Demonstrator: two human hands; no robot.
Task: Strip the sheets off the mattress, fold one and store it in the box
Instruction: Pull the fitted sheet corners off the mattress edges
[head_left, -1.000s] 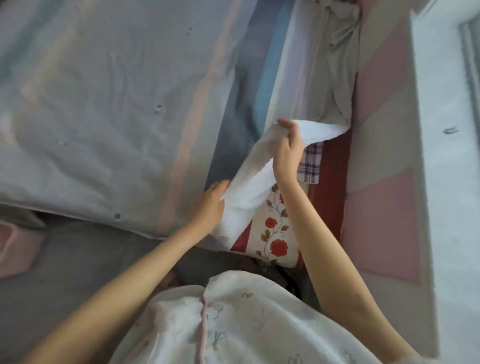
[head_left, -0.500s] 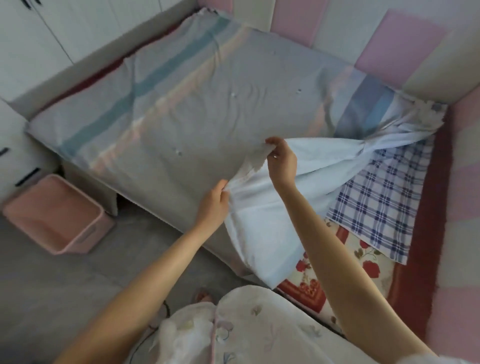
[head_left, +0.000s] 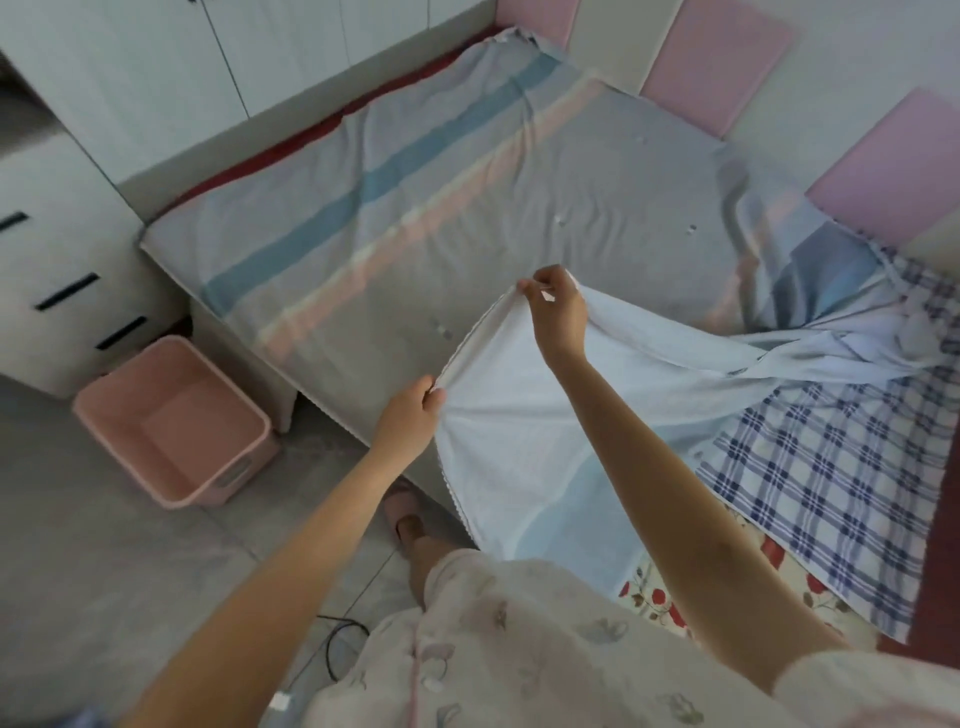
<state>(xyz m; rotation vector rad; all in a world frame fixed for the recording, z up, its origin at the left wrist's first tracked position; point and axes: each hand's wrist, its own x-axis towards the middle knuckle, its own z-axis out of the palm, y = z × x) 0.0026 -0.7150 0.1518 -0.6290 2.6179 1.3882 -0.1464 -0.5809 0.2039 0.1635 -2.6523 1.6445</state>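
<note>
Both hands pinch the scalloped edge of the striped top sheet (head_left: 519, 208), fingers curled on the cloth: the left hand (head_left: 410, 410) at the near side of the bed, the right hand (head_left: 558, 312) farther in. The near right corner is lifted, its pale underside up, baring a blue plaid sheet (head_left: 831, 493) and a floral one (head_left: 654, 597). The pink box (head_left: 244, 467) stands open on the floor at the left.
</note>
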